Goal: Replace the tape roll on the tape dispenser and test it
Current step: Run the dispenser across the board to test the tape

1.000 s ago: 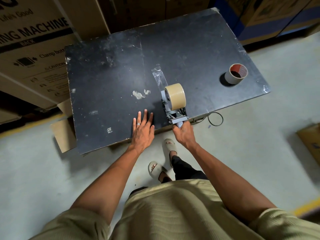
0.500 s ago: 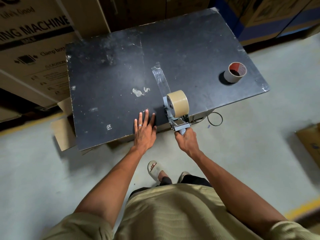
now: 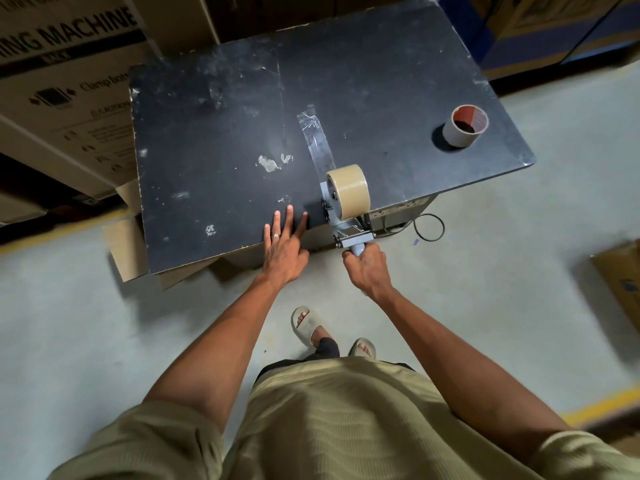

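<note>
A grey tape dispenser [image 3: 337,221] carries a full tan tape roll [image 3: 349,190] and sits at the near edge of the black tabletop [image 3: 214,140]. My right hand [image 3: 367,268] is closed around its handle, just off the table edge. A strip of clear tape [image 3: 317,143] runs from the roll away across the tabletop and sticks to it. My left hand [image 3: 284,245] lies flat with fingers spread on the table edge, left of the dispenser. An almost empty tape core [image 3: 465,126] with a reddish inside stands at the right of the table.
Large cardboard boxes [image 3: 65,81] stand at the left and behind the table. A black cable loop [image 3: 429,227] hangs below the near right edge. Another box [image 3: 620,282] lies on the grey floor at the right. My sandalled feet [image 3: 308,327] are below.
My right hand has pulled the dispenser toward me to the table edge, and the clear strip laid on the tabletop has grown longer. My left hand stays flat on the table.
</note>
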The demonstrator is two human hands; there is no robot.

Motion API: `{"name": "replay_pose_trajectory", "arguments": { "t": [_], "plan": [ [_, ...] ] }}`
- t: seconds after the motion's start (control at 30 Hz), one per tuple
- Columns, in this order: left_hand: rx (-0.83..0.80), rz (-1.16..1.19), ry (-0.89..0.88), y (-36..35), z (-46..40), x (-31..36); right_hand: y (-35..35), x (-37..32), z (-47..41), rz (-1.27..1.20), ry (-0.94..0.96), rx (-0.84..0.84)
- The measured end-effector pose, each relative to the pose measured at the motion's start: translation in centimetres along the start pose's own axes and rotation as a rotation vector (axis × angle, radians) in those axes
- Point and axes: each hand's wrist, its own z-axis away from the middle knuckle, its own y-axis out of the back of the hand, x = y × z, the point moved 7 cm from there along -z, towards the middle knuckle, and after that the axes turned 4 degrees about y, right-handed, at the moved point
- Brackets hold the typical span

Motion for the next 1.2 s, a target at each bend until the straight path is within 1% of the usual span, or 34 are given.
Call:
{"name": "replay_pose_trajectory", "arguments": {
  "t": [0.4, 0.63, 0.83, 1.0, 1.2],
  "plan": [
    [-0.026, 0.053, 0.045, 0.6, 0.1, 0.2, 0.2, 1.9, 2.7, 0.052, -0.018, -0.024],
    [-0.021, 0.055, 0.033, 0.6, 0.2, 0.2, -0.2, 2.4, 3.1, 0.073, -0.051, -0.013],
    [-0.013, 0.029, 0.036, 0.5, 0.2, 0.4, 0.2, 3.2, 3.9, 0.068, -0.044, -0.031],
    [-0.010, 0.015, 0.048, 0.3, 0.3, 0.2, -0.5, 2.7, 3.4, 0.047, -0.088, -0.015],
    [-0.016, 0.021, 0.048, 0.3, 0.2, 0.2, -1.1, 2.6, 3.3, 0.087, -0.102, -0.006]
  ]
}}
